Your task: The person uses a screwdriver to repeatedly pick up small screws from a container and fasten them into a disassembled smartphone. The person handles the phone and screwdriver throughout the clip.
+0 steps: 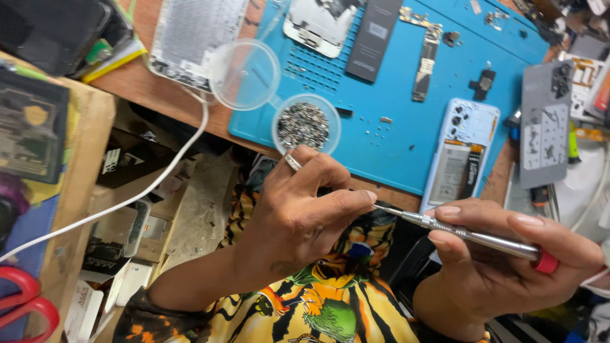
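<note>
blue work mat (394, 121) on a brown wooden bench (146, 89). silver screwdriver (470, 236) with a red end cap. pale blue opened phone (460, 152). clear round dish (306, 124) of grey-silver screws. black battery (375, 38). white cable (127, 200). red-handled scissors (25, 305). yellow, orange and black shirt (324, 298) printed with a green patch. silver ring (292, 162).

A single head-worn camera looks steeply down, tilted, from close above the person's lap. The blue repair mat (406, 127) fills the upper frame, its near edge running diagonally; below it the hands sit large in the foreground, very near the lens.
</note>
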